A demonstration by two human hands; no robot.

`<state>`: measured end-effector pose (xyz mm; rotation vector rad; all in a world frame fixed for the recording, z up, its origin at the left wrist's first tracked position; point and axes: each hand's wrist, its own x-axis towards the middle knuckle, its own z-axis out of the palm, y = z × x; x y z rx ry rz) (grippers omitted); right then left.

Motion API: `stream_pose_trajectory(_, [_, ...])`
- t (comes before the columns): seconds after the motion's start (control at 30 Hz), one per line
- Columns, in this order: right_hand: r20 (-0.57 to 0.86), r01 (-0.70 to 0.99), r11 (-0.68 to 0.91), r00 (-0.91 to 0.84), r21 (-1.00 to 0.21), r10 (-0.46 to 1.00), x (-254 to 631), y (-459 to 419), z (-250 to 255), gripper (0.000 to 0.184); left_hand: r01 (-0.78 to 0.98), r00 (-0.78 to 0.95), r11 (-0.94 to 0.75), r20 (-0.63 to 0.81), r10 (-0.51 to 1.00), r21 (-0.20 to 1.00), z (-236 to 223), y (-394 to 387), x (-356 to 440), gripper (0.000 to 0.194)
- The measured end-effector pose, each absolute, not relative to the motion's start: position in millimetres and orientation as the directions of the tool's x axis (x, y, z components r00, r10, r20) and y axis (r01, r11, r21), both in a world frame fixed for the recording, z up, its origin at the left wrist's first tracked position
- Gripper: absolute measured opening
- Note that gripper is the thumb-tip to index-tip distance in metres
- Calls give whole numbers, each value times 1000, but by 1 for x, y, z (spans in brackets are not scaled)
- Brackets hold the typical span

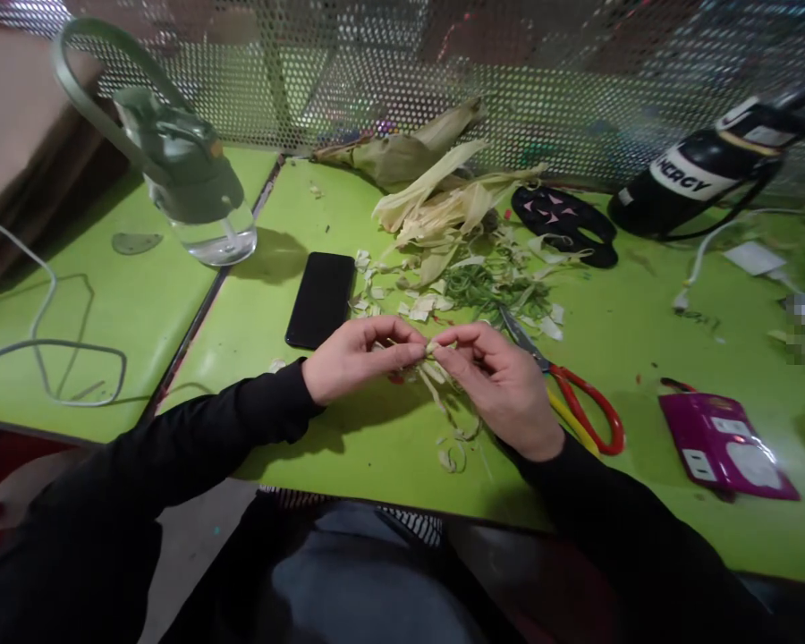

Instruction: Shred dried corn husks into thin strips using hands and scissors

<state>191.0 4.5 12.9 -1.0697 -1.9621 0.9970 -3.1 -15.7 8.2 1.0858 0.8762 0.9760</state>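
My left hand [376,351] and my right hand [500,380] meet fingertip to fingertip over the green table. Both pinch a small piece of pale corn husk [430,351], its held part mostly covered by my fingers. Narrow husk strips [437,390] hang below the pinch, with a curled end [453,458] at the table surface. Scissors [587,407] with red and yellow handles lie beside my right hand, blades pointing away from me. Just beyond my hands are husk scraps [421,306] and thin green strands [473,284].
Dried corn husks [443,192] lie by the perforated metal screen [376,72]. A black phone [320,300] rests near my left hand. A water bottle [194,188] stands left; a black bottle [698,170] leans right. There is a purple packet [728,444] and a white cable [701,255].
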Motion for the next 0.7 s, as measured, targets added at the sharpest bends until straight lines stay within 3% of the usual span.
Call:
stream_pose_trajectory(0.37, [234,466,474,-483,-747,844,196,6,12,21,-253,328,232,-142,934,939,5,-17,-2,15])
stream_pose_trajectory(0.7, [198,462,462,-512,-757,836,197,10,12,19,-330,330,312,-200,922,891,5,-18,0,17])
